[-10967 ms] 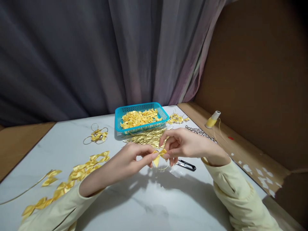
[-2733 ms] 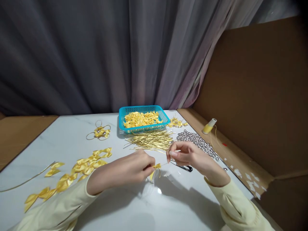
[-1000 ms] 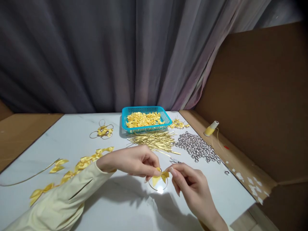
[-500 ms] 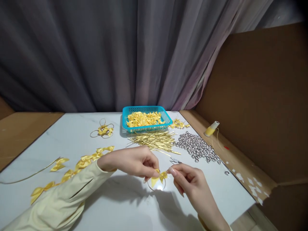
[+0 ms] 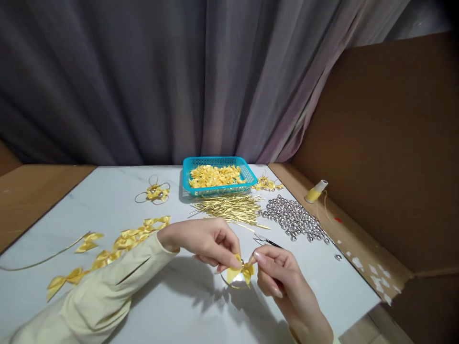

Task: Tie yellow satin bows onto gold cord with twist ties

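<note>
Between my hands, a little above the table, is a yellow ribbon bow (image 5: 247, 273) with a thin gold wire loop (image 5: 229, 284) hanging below it. My left hand (image 5: 211, 243) pinches the bow's left side between thumb and fingers. At the bow's right edge, my right hand (image 5: 278, 272) is closed in a pinch; whether it grips the ribbon or the wire I cannot tell. A small silvery spot shows at the bow's middle. Just beyond my right hand lies a pair of small dark-handled scissors (image 5: 270, 242), partly hidden.
A blue basket (image 5: 185, 177) of yellow bows stands at the back. Gold wire ties (image 5: 229, 209) and silver beads (image 5: 292, 217) lie before it. Loose bows (image 5: 127, 239) lie left, finished looped bows (image 5: 157, 192) farther back. A thread cone (image 5: 316, 192) rests by the right cardboard wall.
The bow and both hands have shifted slightly to the right. The bow has turned a little, and more of the scissors now shows beyond my right hand.
</note>
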Tool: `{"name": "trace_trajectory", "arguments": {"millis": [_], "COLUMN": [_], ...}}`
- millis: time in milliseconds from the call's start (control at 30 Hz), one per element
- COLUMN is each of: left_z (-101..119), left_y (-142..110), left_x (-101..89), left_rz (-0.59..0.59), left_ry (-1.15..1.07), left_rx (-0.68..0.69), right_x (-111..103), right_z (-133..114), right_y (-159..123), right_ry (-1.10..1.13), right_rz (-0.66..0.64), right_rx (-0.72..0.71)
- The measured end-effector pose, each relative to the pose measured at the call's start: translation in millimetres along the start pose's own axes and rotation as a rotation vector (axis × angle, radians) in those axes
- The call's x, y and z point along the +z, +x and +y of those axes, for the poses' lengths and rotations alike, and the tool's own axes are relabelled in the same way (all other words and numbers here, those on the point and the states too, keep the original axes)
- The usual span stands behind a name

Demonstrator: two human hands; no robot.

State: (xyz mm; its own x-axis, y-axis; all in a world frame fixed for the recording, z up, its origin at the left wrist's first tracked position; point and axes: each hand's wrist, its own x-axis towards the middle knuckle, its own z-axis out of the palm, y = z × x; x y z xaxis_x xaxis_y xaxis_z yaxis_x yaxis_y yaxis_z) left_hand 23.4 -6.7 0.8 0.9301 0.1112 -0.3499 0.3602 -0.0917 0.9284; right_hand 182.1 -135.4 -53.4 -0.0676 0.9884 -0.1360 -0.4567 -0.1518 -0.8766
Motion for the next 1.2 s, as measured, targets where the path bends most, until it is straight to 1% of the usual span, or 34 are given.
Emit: {"name": "trace_trajectory", "arguments": {"millis": [100, 233, 333, 400, 533, 667, 733, 767, 867, 933, 967, 1067, 1200], "left_z": [-0.8, -1.3, 0.2, 1.7, 2.0, -1.6, -3.0, -3.4, -3.8, -4.1, -4.3, -5.3, -6.7], "left_y": [-1.4, -2.5, -2.2, -1.5, 0.8, 2.7, 2.7, 2.4, 1.3, 1.2, 1.4, 2.8, 4.7], "left_x": [0.7, 2.1, 5.3, 7.8, 8.6, 4.2, 2.4, 1.7, 0.9, 1.1, 1.4, 2.3, 2.3], "left_rz": [-0.018, -0.064, -0.105, -0.13, -0.154, -0.183, -0.169, -0.16, -0.142, -0.137, -0.137, -0.128, -0.1], "left_ry": [0.006, -0.082, -0.163, -0.183, -0.184, -0.237, -0.239, -0.233, -0.222, -0.229, -0.235, -0.262, -0.28], "left_rx": [-0.014, -0.001, -0.01, -0.022, -0.015, -0.019, -0.016, -0.013, -0.002, 0.0, -0.001, 0.006, 0.028], "right_x": [0.5, 2.6, 7.0, 11.2, 18.0, 18.6, 17.3, 16.4, 13.9, 13.5, 14.0, 18.7, 29.3], "right_z": [3.4, 5.1, 5.1, 4.5, 1.1, -1.1, 0.1, 1.4, 6.3, 9.5, 10.9, 15.1, 19.6], "right_y": [-1.9, -9.1, -14.3, -15.4, -13.8, -16.2, -21.0, -23.9, -32.8, -36.9, -38.0, -39.7, -42.8], "right_ry": [-0.006, -0.102, -0.161, -0.184, -0.177, -0.166, -0.281, -0.385, -0.773, -0.985, -1.058, -1.182, -1.218], "right_rz": [-0.008, 0.001, 0.043, 0.082, 0.11, 0.114, 0.18, 0.235, 0.39, 0.433, 0.441, 0.462, 0.536], "right_rx": [-0.033, -0.143, -0.234, -0.268, -0.225, -0.147, -0.16, -0.209, -0.47, -0.609, -0.649, -0.68, -0.605]}}
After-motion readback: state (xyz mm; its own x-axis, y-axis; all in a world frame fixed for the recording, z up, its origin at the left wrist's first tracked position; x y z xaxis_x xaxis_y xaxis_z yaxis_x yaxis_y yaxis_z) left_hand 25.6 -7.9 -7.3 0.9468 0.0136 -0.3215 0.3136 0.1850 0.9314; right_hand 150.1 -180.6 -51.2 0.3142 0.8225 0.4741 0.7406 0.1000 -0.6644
